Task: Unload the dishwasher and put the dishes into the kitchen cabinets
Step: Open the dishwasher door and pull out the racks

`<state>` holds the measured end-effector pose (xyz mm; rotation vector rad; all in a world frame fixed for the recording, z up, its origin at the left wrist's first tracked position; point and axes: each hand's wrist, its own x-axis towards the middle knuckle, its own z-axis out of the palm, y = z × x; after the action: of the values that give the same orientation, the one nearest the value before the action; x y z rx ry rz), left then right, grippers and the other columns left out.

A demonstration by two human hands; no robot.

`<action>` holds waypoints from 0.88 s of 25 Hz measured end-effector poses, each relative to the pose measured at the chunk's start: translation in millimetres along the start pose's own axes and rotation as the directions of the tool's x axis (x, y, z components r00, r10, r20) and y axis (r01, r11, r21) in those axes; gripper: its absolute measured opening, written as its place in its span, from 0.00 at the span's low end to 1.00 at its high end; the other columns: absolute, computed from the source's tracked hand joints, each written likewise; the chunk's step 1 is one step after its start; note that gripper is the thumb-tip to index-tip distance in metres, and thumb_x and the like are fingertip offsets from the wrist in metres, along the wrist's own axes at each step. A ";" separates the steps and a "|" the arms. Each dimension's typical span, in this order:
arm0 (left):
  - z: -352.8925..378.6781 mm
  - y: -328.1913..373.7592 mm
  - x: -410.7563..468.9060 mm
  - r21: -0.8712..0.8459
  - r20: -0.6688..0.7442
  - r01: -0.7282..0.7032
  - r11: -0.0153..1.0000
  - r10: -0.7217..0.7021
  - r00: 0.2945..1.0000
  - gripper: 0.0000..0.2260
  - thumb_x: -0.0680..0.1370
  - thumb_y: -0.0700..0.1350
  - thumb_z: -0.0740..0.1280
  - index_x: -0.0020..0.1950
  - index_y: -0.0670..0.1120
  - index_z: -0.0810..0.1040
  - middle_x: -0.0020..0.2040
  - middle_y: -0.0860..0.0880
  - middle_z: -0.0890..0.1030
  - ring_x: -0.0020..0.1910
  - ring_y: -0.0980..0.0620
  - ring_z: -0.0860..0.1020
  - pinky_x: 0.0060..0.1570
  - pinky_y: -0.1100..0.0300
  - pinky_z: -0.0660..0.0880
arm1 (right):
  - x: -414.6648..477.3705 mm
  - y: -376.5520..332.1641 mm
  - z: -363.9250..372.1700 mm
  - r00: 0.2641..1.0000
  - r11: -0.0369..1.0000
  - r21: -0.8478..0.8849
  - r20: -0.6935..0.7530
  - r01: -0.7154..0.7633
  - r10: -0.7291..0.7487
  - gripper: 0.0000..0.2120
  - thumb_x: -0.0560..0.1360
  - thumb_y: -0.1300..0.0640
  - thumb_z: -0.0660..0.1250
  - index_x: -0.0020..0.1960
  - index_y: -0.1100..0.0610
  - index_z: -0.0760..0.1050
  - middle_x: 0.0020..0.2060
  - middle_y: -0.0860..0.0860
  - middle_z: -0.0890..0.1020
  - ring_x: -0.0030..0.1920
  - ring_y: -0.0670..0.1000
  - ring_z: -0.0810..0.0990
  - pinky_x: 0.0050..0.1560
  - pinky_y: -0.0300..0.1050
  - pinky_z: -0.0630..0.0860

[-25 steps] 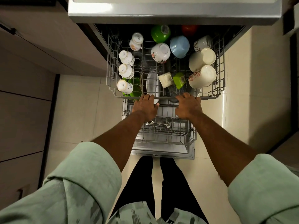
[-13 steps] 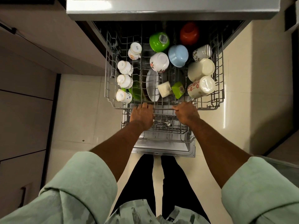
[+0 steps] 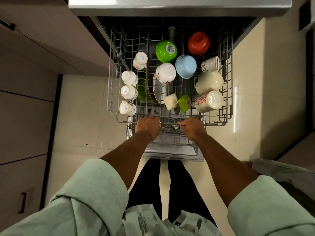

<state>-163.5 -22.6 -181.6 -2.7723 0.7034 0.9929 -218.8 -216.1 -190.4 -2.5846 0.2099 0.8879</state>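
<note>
The wire upper rack [image 3: 227,106] of the dishwasher stands pulled out over the open door [image 3: 172,151]. It holds a green bowl [image 3: 166,51], a red bowl [image 3: 198,43], a blue bowl [image 3: 185,66], a floral white bowl [image 3: 165,73], a plate [image 3: 158,91] on edge, several white cups along the left [image 3: 128,91] and large mugs at the right [image 3: 208,101]. My left hand [image 3: 147,126] and my right hand [image 3: 192,127] both grip the rack's front rail, fingers curled over the wire. Cutlery [image 3: 170,127] lies in the lower rack between them.
Brown cabinet drawers [image 3: 22,116] run along the left, one with a dark handle [image 3: 23,202]. The steel countertop edge [image 3: 170,5] overhangs the dishwasher. Pale floor tiles [image 3: 81,108] lie on both sides. My legs stand just before the door. A grey object [image 3: 281,169] juts in at right.
Both hands have drawn the upper rack farther out toward me. The red and green bowls at the back have come fully out from under the counter.
</note>
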 end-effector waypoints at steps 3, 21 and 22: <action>9.3 2.5 -15.4 0.097 0.065 -0.055 0.994 0.049 0.997 0.14 0.81 0.48 0.60 0.66 0.46 0.69 0.60 0.43 0.79 0.59 0.43 0.77 0.59 0.48 0.71 | -20.4 0.9 14.1 0.999 0.999 -0.041 0.046 0.014 -0.013 0.15 0.82 0.55 0.58 0.65 0.44 0.76 0.58 0.54 0.82 0.54 0.56 0.80 0.57 0.51 0.78; 28.3 17.6 -37.8 0.006 0.079 0.016 1.000 -0.016 0.997 0.12 0.81 0.46 0.60 0.65 0.48 0.72 0.57 0.44 0.80 0.55 0.45 0.79 0.55 0.49 0.75 | -39.9 6.8 24.3 0.986 0.982 -0.171 0.161 0.079 -0.052 0.20 0.82 0.58 0.54 0.72 0.47 0.69 0.67 0.59 0.75 0.65 0.61 0.74 0.65 0.51 0.72; 27.1 17.2 -37.9 0.011 0.086 0.014 1.000 -0.015 0.996 0.12 0.81 0.45 0.60 0.65 0.48 0.72 0.58 0.44 0.80 0.55 0.45 0.79 0.55 0.48 0.75 | -37.9 7.1 25.4 0.981 0.982 -0.173 0.190 0.078 -0.045 0.21 0.82 0.58 0.55 0.73 0.47 0.69 0.68 0.60 0.73 0.66 0.61 0.72 0.67 0.52 0.71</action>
<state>-212.6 -16.2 -178.2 -2.7030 0.6733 1.0952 -264.6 -211.6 -187.5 -2.6326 -0.0037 1.1653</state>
